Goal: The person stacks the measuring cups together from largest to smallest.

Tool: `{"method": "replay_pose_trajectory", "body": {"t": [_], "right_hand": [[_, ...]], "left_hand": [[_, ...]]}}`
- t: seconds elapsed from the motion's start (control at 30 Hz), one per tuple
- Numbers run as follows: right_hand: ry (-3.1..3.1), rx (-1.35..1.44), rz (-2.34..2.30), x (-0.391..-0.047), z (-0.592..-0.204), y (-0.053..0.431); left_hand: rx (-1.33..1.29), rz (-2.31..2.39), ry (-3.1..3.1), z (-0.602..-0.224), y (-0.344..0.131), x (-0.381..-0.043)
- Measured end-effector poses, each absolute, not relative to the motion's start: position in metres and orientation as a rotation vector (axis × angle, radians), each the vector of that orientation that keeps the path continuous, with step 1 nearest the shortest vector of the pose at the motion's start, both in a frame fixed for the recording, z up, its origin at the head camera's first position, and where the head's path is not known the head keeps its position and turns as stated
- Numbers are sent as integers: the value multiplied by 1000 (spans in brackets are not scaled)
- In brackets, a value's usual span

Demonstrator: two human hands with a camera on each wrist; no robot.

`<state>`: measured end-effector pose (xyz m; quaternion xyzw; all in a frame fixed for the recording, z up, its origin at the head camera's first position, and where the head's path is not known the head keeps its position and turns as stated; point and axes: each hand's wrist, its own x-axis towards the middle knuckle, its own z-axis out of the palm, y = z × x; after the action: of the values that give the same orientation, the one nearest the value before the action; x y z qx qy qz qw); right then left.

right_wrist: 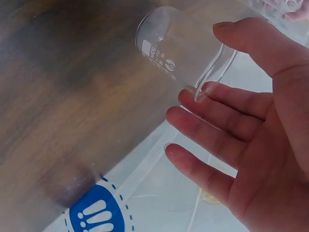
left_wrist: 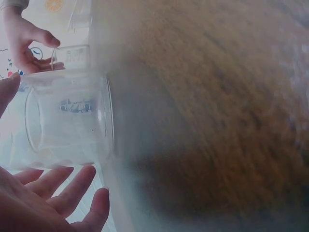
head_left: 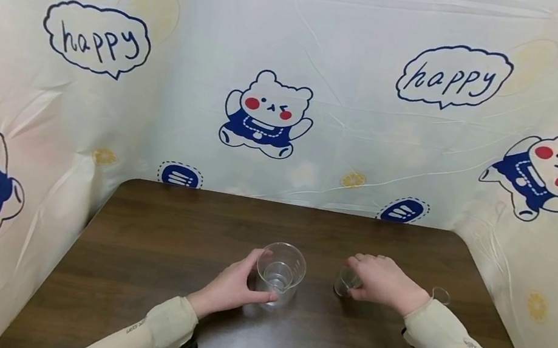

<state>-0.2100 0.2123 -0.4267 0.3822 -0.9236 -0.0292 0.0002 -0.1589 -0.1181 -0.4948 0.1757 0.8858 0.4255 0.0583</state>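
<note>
A large clear glass beaker (head_left: 297, 272) stands on the table in the middle of the head view, with a smaller beaker (head_left: 277, 275) nested inside it. My left hand (head_left: 235, 284) holds the large beaker from its left side, thumb in front and fingers behind. To the right, my right hand (head_left: 377, 280) pinches another small beaker (head_left: 346, 282) near its rim. The right wrist view shows white volume marks on that small beaker (right_wrist: 169, 50), with the thumb on one side of the rim and fingertips on the other.
Another clear glass rim (head_left: 441, 296) shows behind my right wrist, mostly hidden by the sleeve. The dark wooden table (head_left: 181, 225) is enclosed at the back and sides by a pale printed curtain (head_left: 349, 87).
</note>
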Motion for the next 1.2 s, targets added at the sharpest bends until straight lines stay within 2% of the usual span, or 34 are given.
{"method": "replay_pose_trajectory", "body": {"t": [1.2], "right_hand": [[-2877, 1202, -42, -194, -347, 200]], "left_hand": [[536, 1290, 2676, -494, -119, -158]]}}
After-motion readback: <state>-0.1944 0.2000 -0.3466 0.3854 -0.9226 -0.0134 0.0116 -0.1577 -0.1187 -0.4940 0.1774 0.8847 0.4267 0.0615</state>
